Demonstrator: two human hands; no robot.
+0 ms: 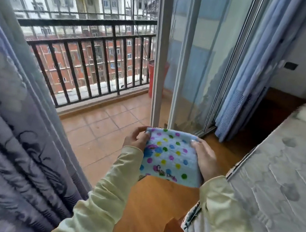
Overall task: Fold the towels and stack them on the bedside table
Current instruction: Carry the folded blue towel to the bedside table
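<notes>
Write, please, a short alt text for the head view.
Both hands, left hand and right hand, hold a folded polka-dot towel by its sides above an orange wooden surface. Ahead is an open balcony door; a bed stands at right.

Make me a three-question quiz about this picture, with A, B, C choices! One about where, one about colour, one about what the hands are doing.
1. Where is the bed?
A. Right of the towel
B. On the balcony
C. Left of the towel

2. What colour is the towel's background?
A. Red
B. Light blue
C. Black

3. How is the towel held?
A. One hand
B. Both hands
C. No hands

Answers:
1 A: the bed lies right of the towel.
2 B: light blue with coloured dots.
3 B: the left hand and right hand each grip a side.
</notes>
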